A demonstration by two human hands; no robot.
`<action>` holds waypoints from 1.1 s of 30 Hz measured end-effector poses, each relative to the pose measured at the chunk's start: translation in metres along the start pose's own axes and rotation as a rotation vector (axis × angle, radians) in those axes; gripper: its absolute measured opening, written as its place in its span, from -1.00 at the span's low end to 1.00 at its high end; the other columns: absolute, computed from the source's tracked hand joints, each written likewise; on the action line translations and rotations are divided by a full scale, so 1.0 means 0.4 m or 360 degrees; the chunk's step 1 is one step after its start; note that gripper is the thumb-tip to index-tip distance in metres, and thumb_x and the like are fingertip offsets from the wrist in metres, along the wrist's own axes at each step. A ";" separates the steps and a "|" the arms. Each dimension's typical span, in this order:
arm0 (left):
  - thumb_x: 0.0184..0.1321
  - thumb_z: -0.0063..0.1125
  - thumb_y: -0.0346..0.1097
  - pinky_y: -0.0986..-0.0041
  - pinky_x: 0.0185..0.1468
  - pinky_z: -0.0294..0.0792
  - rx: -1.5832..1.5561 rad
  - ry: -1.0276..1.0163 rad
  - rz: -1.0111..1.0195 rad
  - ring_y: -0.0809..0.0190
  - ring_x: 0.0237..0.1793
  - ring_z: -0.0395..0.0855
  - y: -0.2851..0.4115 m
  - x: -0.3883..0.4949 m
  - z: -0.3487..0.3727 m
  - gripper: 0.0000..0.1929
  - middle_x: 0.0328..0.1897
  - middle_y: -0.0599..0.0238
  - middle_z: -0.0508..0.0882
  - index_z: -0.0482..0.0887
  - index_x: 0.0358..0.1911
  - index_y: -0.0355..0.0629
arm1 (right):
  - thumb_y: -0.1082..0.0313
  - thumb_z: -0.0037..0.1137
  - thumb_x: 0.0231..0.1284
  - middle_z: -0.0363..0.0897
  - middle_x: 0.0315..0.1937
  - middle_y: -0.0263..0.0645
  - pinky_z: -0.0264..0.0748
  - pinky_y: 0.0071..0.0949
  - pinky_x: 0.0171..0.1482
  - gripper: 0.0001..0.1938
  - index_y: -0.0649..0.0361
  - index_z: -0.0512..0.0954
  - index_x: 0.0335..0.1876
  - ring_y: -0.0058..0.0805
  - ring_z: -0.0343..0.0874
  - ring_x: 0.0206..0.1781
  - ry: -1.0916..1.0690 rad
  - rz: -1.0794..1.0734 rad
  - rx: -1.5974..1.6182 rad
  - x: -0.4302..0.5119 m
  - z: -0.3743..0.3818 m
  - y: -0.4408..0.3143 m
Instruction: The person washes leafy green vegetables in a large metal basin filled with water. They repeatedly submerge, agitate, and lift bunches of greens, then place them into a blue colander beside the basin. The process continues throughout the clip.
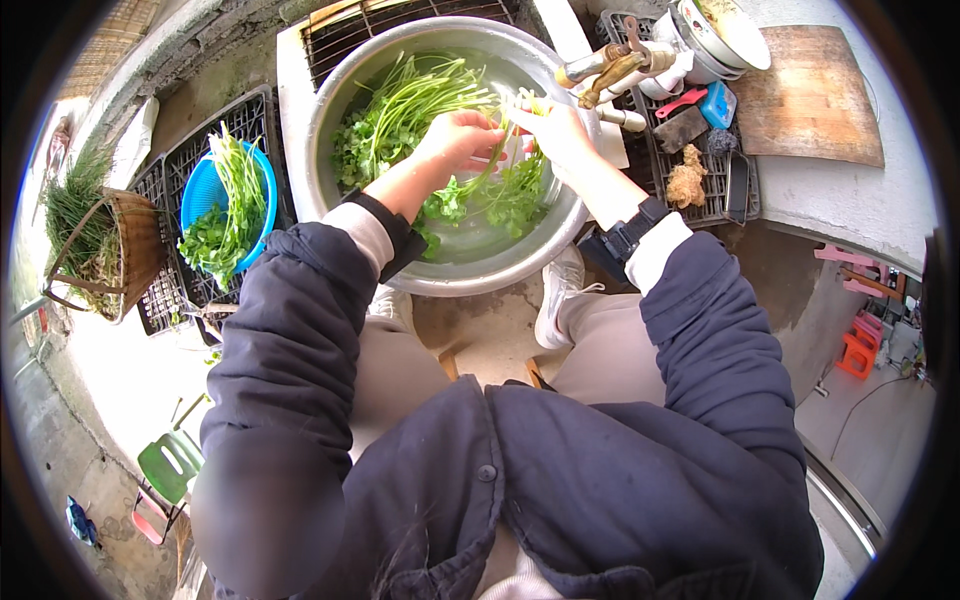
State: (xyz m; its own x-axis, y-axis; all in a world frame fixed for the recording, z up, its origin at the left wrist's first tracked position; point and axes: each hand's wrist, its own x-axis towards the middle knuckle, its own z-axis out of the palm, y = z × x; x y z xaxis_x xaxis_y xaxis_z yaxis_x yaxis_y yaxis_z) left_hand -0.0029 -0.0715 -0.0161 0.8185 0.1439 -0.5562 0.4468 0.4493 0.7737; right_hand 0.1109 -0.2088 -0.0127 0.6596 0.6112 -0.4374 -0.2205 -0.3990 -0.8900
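Note:
A wide metal basin (455,283) of water stands before me, under a brass tap (611,79). Long-stemmed leafy greens (420,101), which look like coriander, fill its left and far side. Over the water my right hand (553,133) grips a few stems near their pale root ends. My left hand (463,142) has its fingers on stems of the same small bunch (517,191), whose leaves hang down to the water. The fingertips of both hands are close together, and some are hidden behind the stems.
Left of the basin, a blue plastic colander (271,187) of similar greens sits on a black crate (174,169), beside a wicker basket (139,240) of grassy plants. At right, another crate (697,202) bears brushes and scrubbers, near stacked bowls (731,45) and a wooden board (810,97).

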 end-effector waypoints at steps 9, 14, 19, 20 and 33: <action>0.22 0.18 -0.35 0.31 -0.18 0.64 0.0008 0.0018 0.0096 0.18 -0.22 0.70 -0.003 0.000 0.008 -0.82 -0.26 0.15 0.65 0.56 -0.18 -0.28 | 0.28 0.11 0.29 0.61 -0.41 -0.38 0.42 -0.63 -0.49 -0.82 0.21 0.58 -0.16 -0.64 0.53 -0.43 -0.0054 -0.0120 0.0077 -0.008 0.015 -0.002; 0.18 0.27 -0.28 0.39 -0.25 0.62 0.0155 0.0011 -0.0122 0.27 -0.28 0.71 -0.001 0.006 -0.010 -0.78 -0.32 0.17 0.70 0.65 -0.21 -0.27 | 0.27 0.11 0.29 0.55 -0.46 -0.39 0.35 -0.64 -0.55 -0.84 0.19 0.57 -0.19 -0.68 0.41 -0.55 0.0050 0.0007 -0.0024 0.010 0.007 0.012; 0.00 0.32 -0.29 0.44 -0.36 0.55 0.1530 -0.0011 -0.0261 0.24 -0.45 0.71 -0.022 0.035 -0.033 -0.84 -0.40 0.11 0.72 0.72 -0.45 -0.24 | 0.36 0.09 0.24 0.55 -0.45 -0.31 0.30 -0.59 -0.63 -0.86 0.26 0.56 -0.21 -0.65 0.40 -0.62 -0.0219 0.0015 -0.0632 0.036 0.016 0.069; -0.05 0.32 -0.29 0.40 -0.33 0.55 0.1977 -0.0189 -0.0270 0.19 -0.43 0.72 -0.032 0.040 -0.029 -0.82 -0.38 0.07 0.73 0.73 -0.42 -0.26 | 0.39 0.07 0.23 0.56 -0.44 -0.29 0.32 -0.57 -0.63 -0.86 0.28 0.57 -0.21 -0.64 0.42 -0.62 -0.0391 0.0184 -0.0701 0.031 0.022 0.085; 0.38 -0.03 -0.30 0.55 -0.38 0.57 0.0800 0.0214 0.0434 0.33 -0.43 0.72 0.065 0.019 -0.059 -0.83 -0.44 0.24 0.70 0.53 -0.24 -0.26 | 0.27 0.05 0.34 0.46 -0.41 -0.51 0.31 -0.69 -0.45 -0.83 0.09 0.53 -0.04 -0.73 0.42 -0.41 -0.0069 -0.0148 0.0054 0.024 0.011 -0.067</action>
State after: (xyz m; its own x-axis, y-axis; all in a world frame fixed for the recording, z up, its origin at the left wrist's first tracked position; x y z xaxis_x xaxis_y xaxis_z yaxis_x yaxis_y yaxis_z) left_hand 0.0064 -0.0380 -0.0074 0.8897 0.3209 -0.3248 0.3696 -0.0885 0.9249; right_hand 0.1199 -0.1892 0.0066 0.6469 0.6738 -0.3572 -0.1844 -0.3163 -0.9306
